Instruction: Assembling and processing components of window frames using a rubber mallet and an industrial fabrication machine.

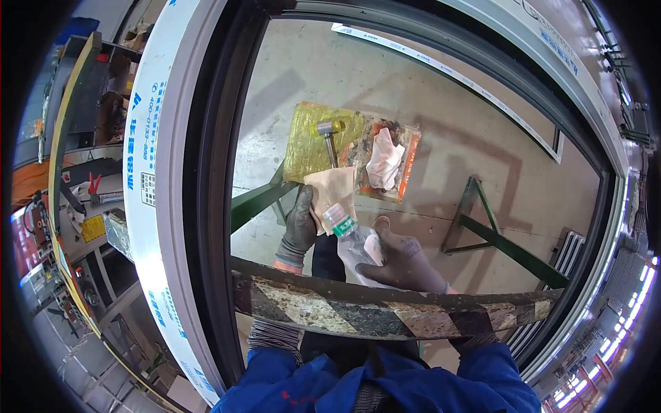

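Observation:
My left hand (pixel 299 226), in a grey glove, is closed on the edge of a pale beige cloth (pixel 332 187) that hangs spread out. A clear plastic bottle (pixel 352 242) with a green band at its neck is gripped in my gloved right hand (pixel 412 265). It leans up and to the left, its mouth end against or just in front of the cloth; whether the cap is on I cannot tell. Beyond the cloth, a mallet (pixel 328 131) with a yellow head lies on a yellowish sheet (pixel 303 141), its handle's lower end hidden. Beside it is a crumpled pale cloth (pixel 385 160).
Around both hands stands a large dark-lined window frame (pixel 219 179) with white film on its outer faces. A worn black-and-white striped bar (pixel 385 311) crosses in front of me, over my forearms. Green metal supports (pixel 513 253) stand below. Cluttered shelves (pixel 103 89) rise at the left.

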Available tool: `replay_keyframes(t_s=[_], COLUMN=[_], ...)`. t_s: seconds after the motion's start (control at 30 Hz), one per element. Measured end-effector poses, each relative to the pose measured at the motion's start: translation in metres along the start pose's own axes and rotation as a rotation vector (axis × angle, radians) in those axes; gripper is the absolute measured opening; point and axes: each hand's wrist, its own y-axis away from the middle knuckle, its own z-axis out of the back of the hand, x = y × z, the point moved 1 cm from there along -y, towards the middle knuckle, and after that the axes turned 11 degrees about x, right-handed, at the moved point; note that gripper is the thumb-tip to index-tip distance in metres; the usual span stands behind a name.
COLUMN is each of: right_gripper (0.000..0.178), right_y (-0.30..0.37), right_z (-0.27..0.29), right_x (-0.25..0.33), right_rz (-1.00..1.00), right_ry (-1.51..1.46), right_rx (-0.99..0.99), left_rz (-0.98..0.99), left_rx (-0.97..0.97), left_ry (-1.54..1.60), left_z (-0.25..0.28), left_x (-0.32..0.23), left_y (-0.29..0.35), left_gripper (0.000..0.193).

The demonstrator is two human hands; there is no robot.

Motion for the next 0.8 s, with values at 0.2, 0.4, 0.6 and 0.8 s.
replay_keyframes(t_s=[0.2,0.4,0.6,0.8], right_gripper=[0.065,0.082,0.080,0.084], right_y=[0.006,-0.037,-0.126,-0.180], right_z=[0.009,0.039,0.031,0.008], right_x=[-0.008,-0.020,-0.021,-0.069], right_rz=[-0.128,-0.056,0.143,0.254], right_ry=[-0.037,0.099,-0.002,-0.044], right_rx=[0.000,-0.254,-0.735,-0.896], left_rz=[-0.053,-0.066,-0.103,-0.045], left_rx=[-0.013,0.028,-0.039,-0.066], left_ry=[0.166,0.351,0.376,0.431], left_z=[0.020,-0.011,0.005,-0.007], left_x=[-0.001,-0.022,-0.019,-0.005], left_y=[-0.001,0.004,0.025,0.053], left_gripper=[0.062,0.057,0.062,0.066])
